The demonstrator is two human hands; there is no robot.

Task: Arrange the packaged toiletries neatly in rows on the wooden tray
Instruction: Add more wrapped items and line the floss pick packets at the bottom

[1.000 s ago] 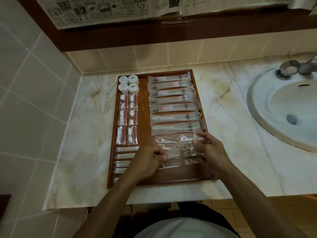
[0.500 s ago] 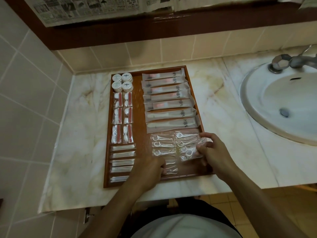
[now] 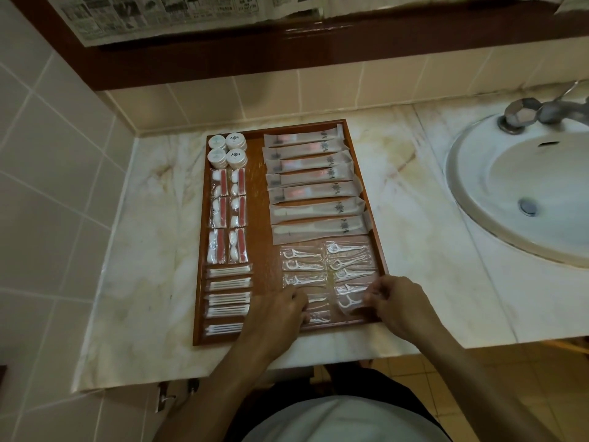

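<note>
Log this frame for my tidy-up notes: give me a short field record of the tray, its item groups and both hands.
tray: wooden tray on marble counter
far left: four round white tubs
left column: red-and-white packets, then cotton swab packs
right column: seven long sachets
near right: floss pick packets in two columns
left hand: on left column's near packets
right hand: pinches near-right packet
beside: sink

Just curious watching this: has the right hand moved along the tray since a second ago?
Yes. The right hand has slid toward the wooden tray's near edge, away from the toothbrush packets.
</note>
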